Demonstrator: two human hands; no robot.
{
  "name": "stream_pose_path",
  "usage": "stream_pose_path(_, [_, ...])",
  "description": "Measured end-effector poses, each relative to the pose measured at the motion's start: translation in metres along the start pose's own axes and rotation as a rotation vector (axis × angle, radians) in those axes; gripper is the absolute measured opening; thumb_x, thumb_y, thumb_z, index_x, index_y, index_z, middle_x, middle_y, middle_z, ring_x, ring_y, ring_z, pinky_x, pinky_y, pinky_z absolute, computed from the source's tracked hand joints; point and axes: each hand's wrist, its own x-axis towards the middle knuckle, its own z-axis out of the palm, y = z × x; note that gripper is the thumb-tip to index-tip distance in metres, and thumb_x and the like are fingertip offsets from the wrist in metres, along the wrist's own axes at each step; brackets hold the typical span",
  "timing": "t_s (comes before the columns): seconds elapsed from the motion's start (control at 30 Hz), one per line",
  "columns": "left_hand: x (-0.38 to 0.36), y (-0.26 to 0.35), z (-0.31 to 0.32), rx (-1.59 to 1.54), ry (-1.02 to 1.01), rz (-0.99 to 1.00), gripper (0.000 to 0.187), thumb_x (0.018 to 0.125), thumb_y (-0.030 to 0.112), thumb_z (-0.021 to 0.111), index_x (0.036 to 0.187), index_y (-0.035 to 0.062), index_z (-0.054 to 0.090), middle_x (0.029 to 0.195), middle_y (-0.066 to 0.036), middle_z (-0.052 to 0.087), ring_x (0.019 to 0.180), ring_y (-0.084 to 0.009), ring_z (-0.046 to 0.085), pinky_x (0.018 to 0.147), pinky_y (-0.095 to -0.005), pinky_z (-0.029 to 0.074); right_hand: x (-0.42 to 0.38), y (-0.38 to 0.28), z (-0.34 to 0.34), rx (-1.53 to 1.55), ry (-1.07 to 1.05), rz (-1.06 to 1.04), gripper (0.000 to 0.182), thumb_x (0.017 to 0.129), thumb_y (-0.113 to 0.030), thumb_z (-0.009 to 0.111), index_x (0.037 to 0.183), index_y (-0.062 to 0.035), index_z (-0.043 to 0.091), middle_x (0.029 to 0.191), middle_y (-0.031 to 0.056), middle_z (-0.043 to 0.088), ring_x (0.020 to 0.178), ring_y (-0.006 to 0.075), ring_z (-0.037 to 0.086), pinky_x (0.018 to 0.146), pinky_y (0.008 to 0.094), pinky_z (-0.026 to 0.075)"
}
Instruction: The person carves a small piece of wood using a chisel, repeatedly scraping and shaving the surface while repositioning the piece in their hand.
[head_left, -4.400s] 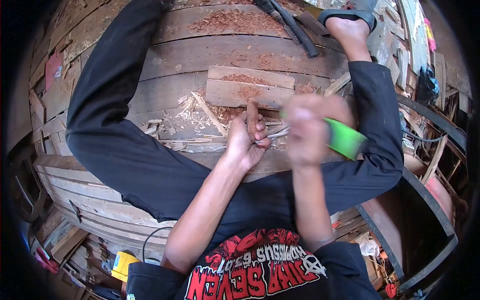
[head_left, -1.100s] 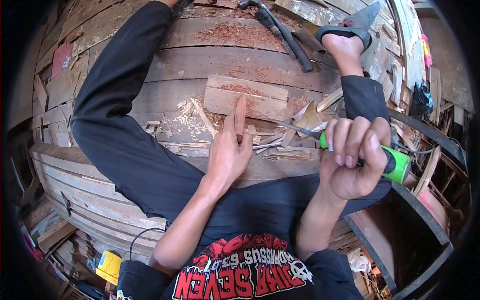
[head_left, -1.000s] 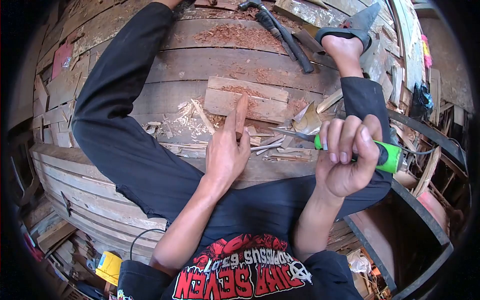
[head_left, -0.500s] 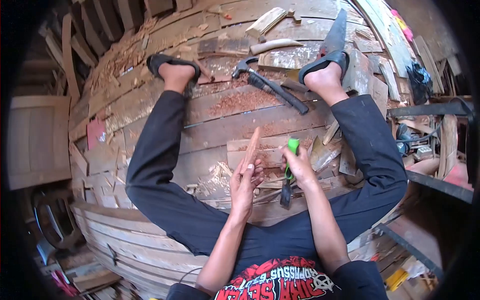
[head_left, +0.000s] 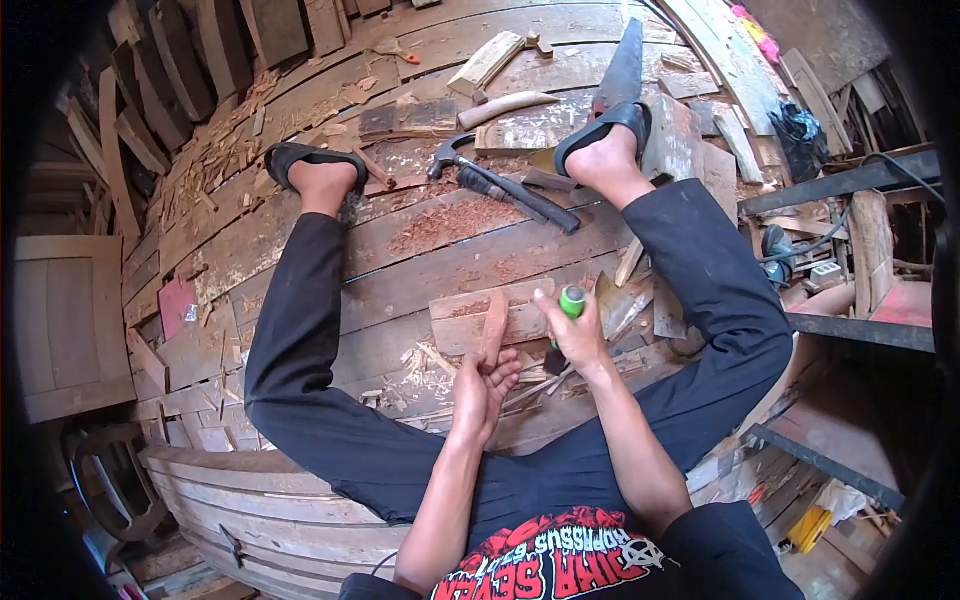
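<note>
Beside the half-curled left hand (head_left: 480,392), loosely holding a slim reddish-brown wooden piece (head_left: 494,330), the clenched right hand (head_left: 580,335) has turned its green-handled tool (head_left: 572,300) upright, perhaps pausing work.

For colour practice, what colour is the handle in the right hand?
The handle looks mostly bright green; head view.

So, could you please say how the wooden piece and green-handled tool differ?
The wooden piece is reddish brown; the green-handled tool is bright green and dark. The wooden piece points forward, while the green-handled tool's green end faces the camera. Both are held, in the left hand and right hand respectively.
</note>
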Motion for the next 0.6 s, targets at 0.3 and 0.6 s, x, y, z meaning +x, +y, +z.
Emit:
stream_pose_path(0.3, [-0.034,0.01,0.023,0.314,0.029,0.007,0.032,0.109,0.034,0.047,0.109,0.0041,0.057,0.096,-0.008,0.067,0.08,-0.0153,0.066,0.075,-0.0298,0.055,-0.047,-0.107,0.0,0.608,-0.186,-0.535,0.03,0.089,-0.001,0.063,0.068,-0.0055,0.042,0.061,0.0019,0.047,0.052,0.0108,0.043,0.051,0.0287,0.039])
stream_pose_path(0.6, [-0.023,0.006,0.019,0.167,0.019,0.061,0.038,0.11,0.04,0.046,0.112,0.0043,0.058,0.097,-0.006,0.066,0.081,-0.0122,0.065,0.074,-0.0265,0.055,-0.044,-0.071,0.019,0.559,-0.124,-0.553,0.025,0.085,0.003,0.057,0.068,-0.0035,0.041,0.06,0.0024,0.046,0.052,0.0114,0.04,0.051,0.0301,0.037])
